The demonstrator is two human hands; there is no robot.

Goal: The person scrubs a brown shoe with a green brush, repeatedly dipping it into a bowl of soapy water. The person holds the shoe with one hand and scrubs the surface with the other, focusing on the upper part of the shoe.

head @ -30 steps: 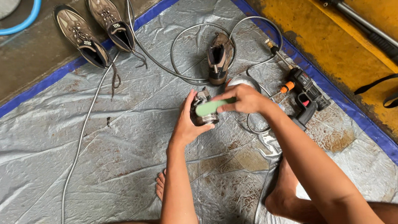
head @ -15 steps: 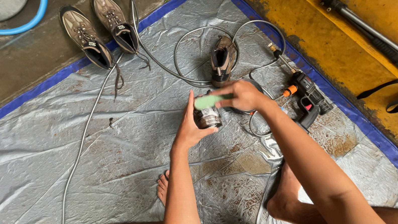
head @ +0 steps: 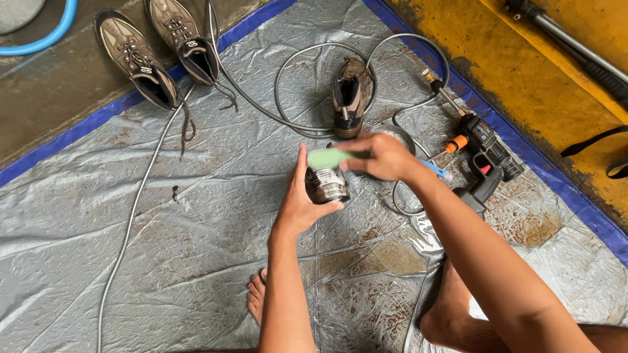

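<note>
Hands meet over a grey tarp (head: 100,251) with blue edging. The left hand (head: 298,206) wraps around a small metal can (head: 326,185), holding it upright just above the tarp. The right hand (head: 379,156) grips a light green piece (head: 326,157), perhaps a lid or cloth, right on the can's top. A brown shoe (head: 351,98) lies just beyond, and a black spray gun (head: 487,155) lies to the right.

Bare forearms, no sleeves, bare knees, bare feet, no gloves
</note>
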